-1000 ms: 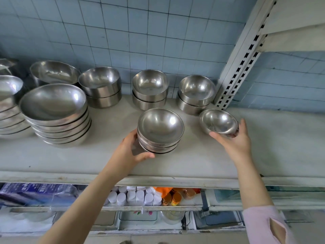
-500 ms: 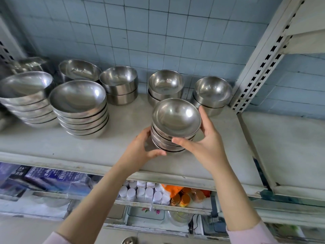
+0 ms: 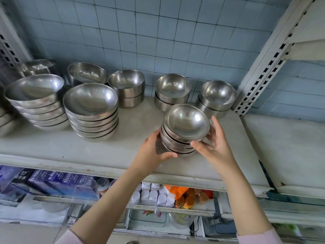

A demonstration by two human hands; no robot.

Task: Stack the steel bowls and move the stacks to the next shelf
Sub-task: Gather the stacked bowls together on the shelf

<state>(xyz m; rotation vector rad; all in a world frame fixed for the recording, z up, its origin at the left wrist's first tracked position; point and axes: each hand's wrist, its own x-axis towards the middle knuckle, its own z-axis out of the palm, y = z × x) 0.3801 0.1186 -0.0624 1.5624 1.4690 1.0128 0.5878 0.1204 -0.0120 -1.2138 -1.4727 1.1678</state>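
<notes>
The small stack of steel bowls (image 3: 184, 131) sits near the front of the shelf (image 3: 112, 152), towards its right end, with several shallow bowls nested and the top one open to the camera. Whether its base touches the shelf cannot be told. Both hands hold it. The left hand (image 3: 154, 152) cups the stack's left side with its thumb curled across the lower front. The right hand (image 3: 215, 147) clasps the right side, its thumb against the front rim and its fingers spread up behind the top bowl.

Just behind stand two pairs of deeper bowls, one pair (image 3: 173, 90) at centre and one pair (image 3: 217, 97) beside the slotted upright post (image 3: 263, 55). Further left are another deep pair (image 3: 127, 87), a tall stack of wide bowls (image 3: 91, 110), a second wide stack (image 3: 37, 99) at the left edge and a tilted bowl (image 3: 88, 73) at the tiled wall (image 3: 158, 32).

The next shelf (image 3: 284, 152) lies to the right beyond the post. Below are white bottles (image 3: 151, 196), orange-capped jars (image 3: 186, 199) and blue boxes (image 3: 58, 180).
</notes>
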